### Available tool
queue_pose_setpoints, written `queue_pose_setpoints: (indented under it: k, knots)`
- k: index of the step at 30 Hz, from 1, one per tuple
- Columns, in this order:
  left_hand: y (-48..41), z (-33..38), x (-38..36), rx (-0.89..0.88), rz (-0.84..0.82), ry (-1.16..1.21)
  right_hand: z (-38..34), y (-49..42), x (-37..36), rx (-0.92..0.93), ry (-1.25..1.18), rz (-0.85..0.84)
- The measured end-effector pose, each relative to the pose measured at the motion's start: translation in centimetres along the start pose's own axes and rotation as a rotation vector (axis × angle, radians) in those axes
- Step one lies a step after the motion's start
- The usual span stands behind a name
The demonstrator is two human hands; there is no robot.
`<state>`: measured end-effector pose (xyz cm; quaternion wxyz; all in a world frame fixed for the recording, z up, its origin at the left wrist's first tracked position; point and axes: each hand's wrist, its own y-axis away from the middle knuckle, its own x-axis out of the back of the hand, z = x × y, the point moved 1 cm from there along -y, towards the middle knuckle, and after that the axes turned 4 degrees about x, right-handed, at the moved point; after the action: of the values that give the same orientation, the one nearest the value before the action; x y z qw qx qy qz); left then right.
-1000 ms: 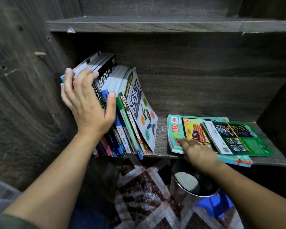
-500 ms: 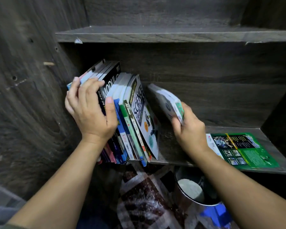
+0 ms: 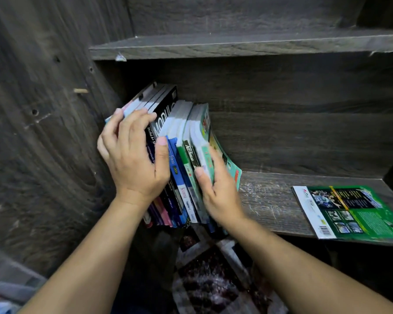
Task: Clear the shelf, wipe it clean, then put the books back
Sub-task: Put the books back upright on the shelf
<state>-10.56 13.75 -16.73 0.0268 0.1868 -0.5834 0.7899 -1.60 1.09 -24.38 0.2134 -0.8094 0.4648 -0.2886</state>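
A row of books (image 3: pixel 168 141) leans left against the shelf's side wall, spines toward me. My left hand (image 3: pixel 134 159) rests across the left spines, fingers spread over the black and white ones, thumb on a blue spine. My right hand (image 3: pixel 216 193) holds a teal book (image 3: pixel 233 171) upright against the row's right end, thumb on its spine, fingers hidden behind its curved cover. A green book (image 3: pixel 354 211) lies flat at the right of the scratched dark wooden shelf (image 3: pixel 270 200), overhanging the front edge.
The upper shelf board (image 3: pixel 236 44) runs close above the books. A dark wood side panel (image 3: pixel 43 132) with a small peg (image 3: pixel 81 90) closes the left. Below the shelf lies a patterned floor covering (image 3: pixel 213 282).
My right hand picked the teal book up from the flat pile, swung it upright and brought it against the right end of the row. My left hand stayed on the spines.
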Motion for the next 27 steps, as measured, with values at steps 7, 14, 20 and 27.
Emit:
queue_pose_setpoints:
  k: [7,14,20,27]
  knots:
    - [-0.2,0.8,-0.3,-0.045,-0.066,-0.064,5.3,5.1,2.2,-0.275,0.626,-0.445]
    - [-2.3,0.7,0.4,0.144,-0.062,-0.072,8.4,7.4,0.6,-0.398,0.625,-0.392]
    - [-1.3,3.4,0.1,0.119,-0.053,-0.049,10.3,6.5,-1.3,-0.28,0.435,-0.382]
    - [0.6,2.0,-2.2,0.015,0.036,-0.123,9.4,4.1,1.4,-0.367,0.342,-0.635]
